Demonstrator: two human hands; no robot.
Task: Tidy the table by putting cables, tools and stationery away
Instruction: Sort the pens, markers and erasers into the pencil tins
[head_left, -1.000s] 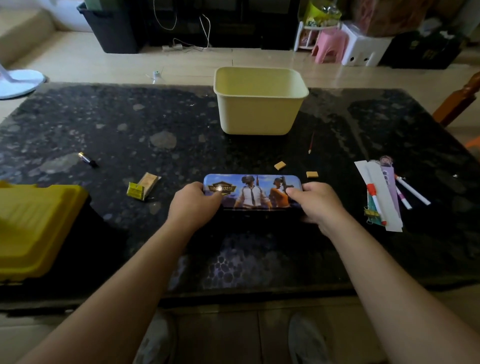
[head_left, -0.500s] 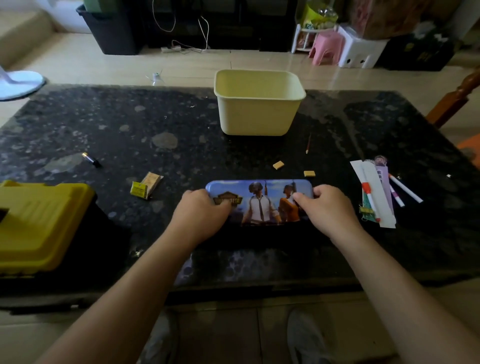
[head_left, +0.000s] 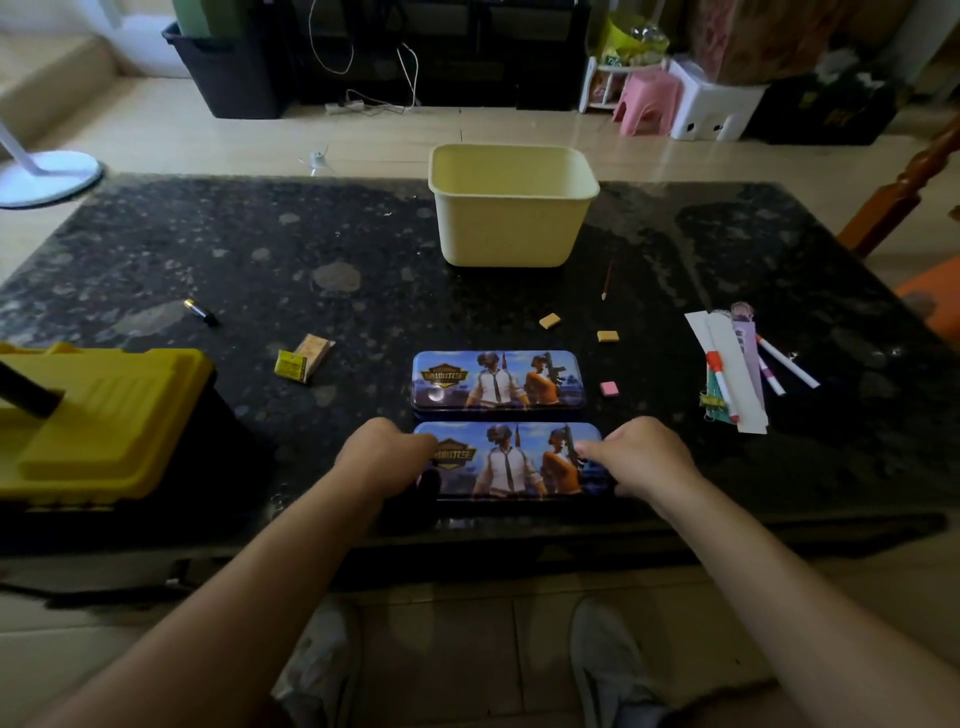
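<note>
A blue printed pencil tin (head_left: 514, 462) is near the table's front edge. My left hand (head_left: 384, 460) grips its left end and my right hand (head_left: 641, 457) grips its right end. Just behind it a second tin part with the same print (head_left: 498, 382) lies flat on the black stone table (head_left: 260, 249). Loose stationery lies around: a pink eraser (head_left: 609, 388), two tan erasers (head_left: 549, 320) (head_left: 608, 336), a thin pencil (head_left: 607, 280), and pens with paper strips (head_left: 732, 364) at the right.
A pale yellow bin (head_left: 511, 208) stands at the back centre. A yellow toolbox (head_left: 104, 415) sits at the front left. A small battery (head_left: 200, 312) and a yellow packet (head_left: 304, 358) lie left of centre. A wooden chair (head_left: 904, 192) is at the right.
Both hands have drawn a printed tin toward the front edge. A matching tin part now shows behind it, and a pink eraser has come into view beside that.
</note>
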